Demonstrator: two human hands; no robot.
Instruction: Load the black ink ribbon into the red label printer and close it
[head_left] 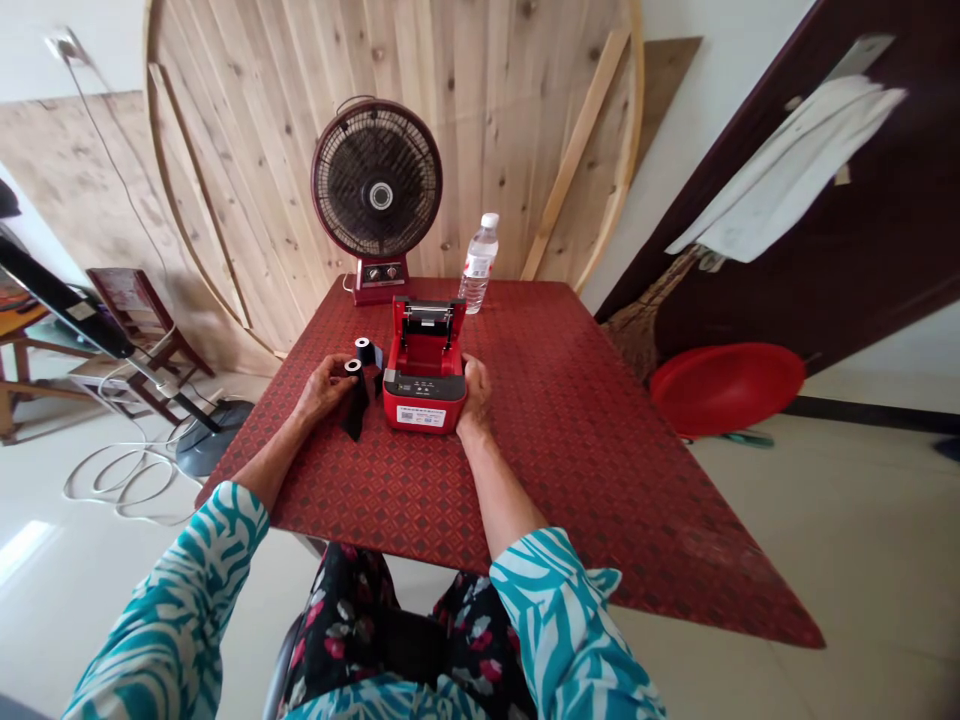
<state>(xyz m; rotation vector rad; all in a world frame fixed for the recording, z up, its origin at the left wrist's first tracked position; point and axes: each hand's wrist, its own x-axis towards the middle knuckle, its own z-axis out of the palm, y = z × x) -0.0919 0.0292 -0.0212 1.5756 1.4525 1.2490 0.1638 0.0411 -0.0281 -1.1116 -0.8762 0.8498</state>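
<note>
A red and black label printer point(424, 400) sits on the table with its lid raised and a white sticker on its front. My right hand point(475, 396) is wrapped round the printer's right side, some fingers hidden behind it. To the left of the printer, my left hand point(327, 388) pinches a small black ribbon roll point(354, 372) with a white core. A loose dark strip hangs from that roll onto the tabletop. Just behind it stands a second black roll point(364, 350), also white-cored, close to the printer's left side.
The red patterned table point(570, 440) carries a dark red fan point(378, 190) at its back edge and a water bottle point(478, 264) behind the printer. A large round wooden panel point(480, 120) leans against the wall. A red basin point(727, 390) is at the right, a coiled cable point(112, 480) on the left floor.
</note>
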